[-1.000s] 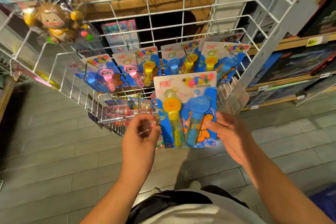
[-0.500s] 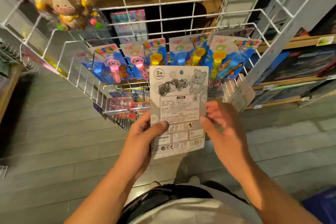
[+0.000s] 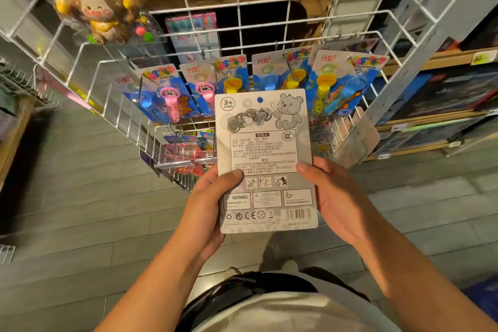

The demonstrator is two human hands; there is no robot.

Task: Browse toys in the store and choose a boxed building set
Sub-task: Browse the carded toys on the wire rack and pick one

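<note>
The left hand (image 3: pixel 206 206) grips the left edge of a bubble-wand blister card (image 3: pixel 265 159), thumb pressed on its grey printed back; the right hand (image 3: pixel 334 197) grips the right edge likewise. The card stands upright in front of a white wire rack (image 3: pixel 269 43) hung with matching blue bubble-wand cards (image 3: pixel 342 81). A bagged monkey toy (image 3: pixel 99 12) hangs upper left. Boxed sets (image 3: pixel 444 94) fill wooden shelves at right.
</note>
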